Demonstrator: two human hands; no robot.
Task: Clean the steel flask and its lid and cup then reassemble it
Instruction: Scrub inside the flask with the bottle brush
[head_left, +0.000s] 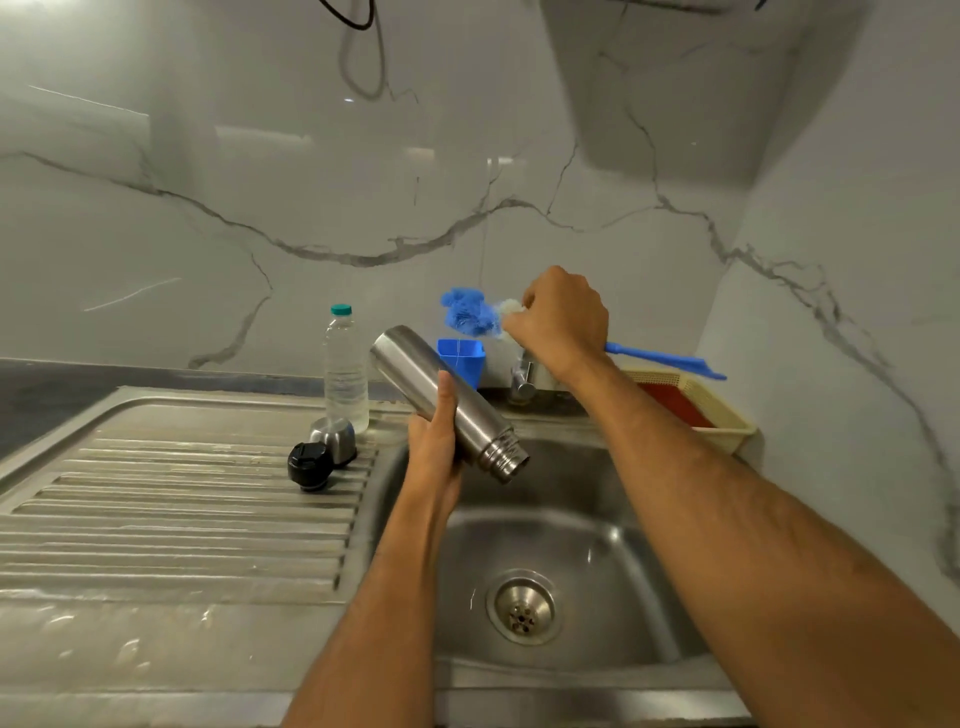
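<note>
Still mid-wash: the left hand (435, 441) grips the open flask (447, 402) over the sink (571, 545), the right hand (563, 319) clutches the brush (470, 312), while lid (310, 466) and cup (335, 436) wait on the left, unassembled.

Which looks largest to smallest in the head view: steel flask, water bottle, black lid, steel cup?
1. Steel flask, held nearer the camera, which may flatter it.
2. Water bottle.
3. Black lid and steel cup: look alike, and the lid hides part of the cup, so unranked.
</note>
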